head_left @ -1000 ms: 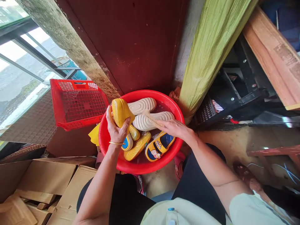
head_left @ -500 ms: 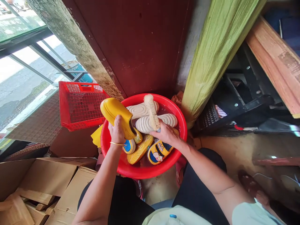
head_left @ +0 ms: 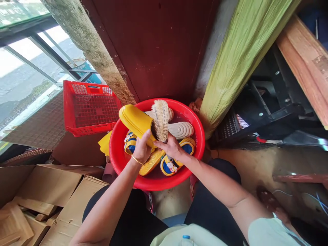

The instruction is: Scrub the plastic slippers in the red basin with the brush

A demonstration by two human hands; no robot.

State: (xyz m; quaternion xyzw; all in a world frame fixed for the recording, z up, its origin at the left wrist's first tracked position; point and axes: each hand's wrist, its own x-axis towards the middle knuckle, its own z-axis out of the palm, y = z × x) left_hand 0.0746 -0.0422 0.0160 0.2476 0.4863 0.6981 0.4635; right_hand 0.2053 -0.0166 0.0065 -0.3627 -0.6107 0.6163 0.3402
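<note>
My left hand (head_left: 142,147) is closed around a yellow clog (head_left: 134,120), holding it tilted above the left side of a red basin (head_left: 118,167). In my right hand (head_left: 169,147) is a scrub brush (head_left: 160,119) with pale bristles, its head upright beside the clog's opening. The fingers of the right hand are close against the clog's near edge. Under both hands, several shoes lie in the water: a cream sole (head_left: 180,129), a yellow sole (head_left: 151,163) and a yellow-and-blue cartoon slipper (head_left: 169,167). Another yellow-and-blue slipper (head_left: 130,141) is partly hidden by my left hand.
A red plastic crate (head_left: 91,107) stands left of the basin. Cardboard boxes (head_left: 58,186) with wooden pieces fill the lower left. A dark red panel (head_left: 153,51) rises behind; a green cloth (head_left: 225,82) hangs at right, near a black rack (head_left: 271,89).
The yellow clog has moved right and the brush left, bringing them together. The brush has turned, showing its bristles more broadly. The camera view has shifted slightly.
</note>
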